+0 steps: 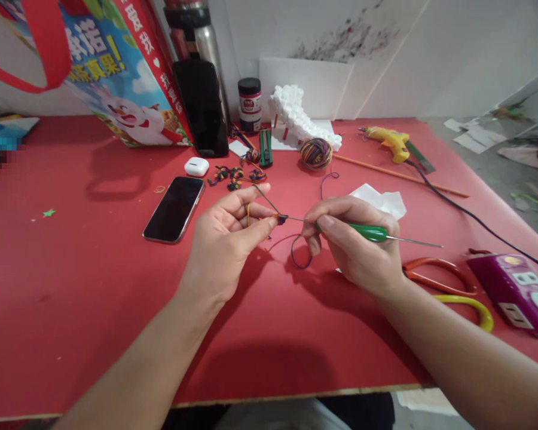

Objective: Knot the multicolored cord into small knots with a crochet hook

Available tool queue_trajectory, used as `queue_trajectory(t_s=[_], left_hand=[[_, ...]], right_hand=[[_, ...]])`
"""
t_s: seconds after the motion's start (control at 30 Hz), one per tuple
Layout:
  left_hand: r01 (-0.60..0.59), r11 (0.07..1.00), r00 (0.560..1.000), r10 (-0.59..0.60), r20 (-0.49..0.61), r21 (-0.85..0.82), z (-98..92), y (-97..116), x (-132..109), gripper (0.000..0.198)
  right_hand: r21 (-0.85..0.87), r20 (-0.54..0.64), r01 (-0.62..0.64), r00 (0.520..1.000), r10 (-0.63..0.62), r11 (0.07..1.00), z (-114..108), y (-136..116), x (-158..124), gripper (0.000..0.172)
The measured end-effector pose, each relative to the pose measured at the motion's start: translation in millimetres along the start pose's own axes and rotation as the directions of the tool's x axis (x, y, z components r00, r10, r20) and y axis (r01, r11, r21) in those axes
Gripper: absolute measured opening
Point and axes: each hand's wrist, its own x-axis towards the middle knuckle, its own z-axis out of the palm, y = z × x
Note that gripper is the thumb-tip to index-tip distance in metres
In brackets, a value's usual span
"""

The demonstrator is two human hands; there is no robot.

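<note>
My left hand pinches a tiny dark crochet piece between thumb and forefinger, with multicoloured yarn looped over the fingers. My right hand grips a green-handled crochet hook, and its metal tip touches the little piece. A strand of yarn hangs from the work and curls on the red table between my hands. It leads back toward a multicoloured yarn ball at the far middle. Several small finished crochet pieces lie beyond my left hand.
A dark phone and white earbud case lie left of centre. A printed bag, propped phone, flask, jar and white foam shape stand at the back. Glue gun, scissors and power strip sit right.
</note>
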Motion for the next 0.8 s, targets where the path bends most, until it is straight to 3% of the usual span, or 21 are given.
queue_trajectory(t_s=[0.2, 0.53, 0.8], left_hand=[[-0.040, 0.998, 0.999, 0.040, -0.006, 0.041, 1.2, -0.5, -1.2, 0.044], [-0.182, 0.952, 0.983, 0.182, 0.022, 0.245, -0.7, 0.2, -4.7, 0.043], [-0.215, 0.930, 0.976, 0.198, 0.087, 0.297, -0.9, 4.5, -5.1, 0.043]], right_hand=[[0.016, 0.018, -0.003, 1.000, 0.002, 1.000, -0.2, 0.1, 0.2, 0.007], [-0.010, 0.012, -0.021, 1.000, 0.022, 1.000, -0.5, 0.0, 1.3, 0.009], [0.026, 0.030, -0.045, 0.999, 0.044, 0.999, -1.8, -2.2, 4.0, 0.007]])
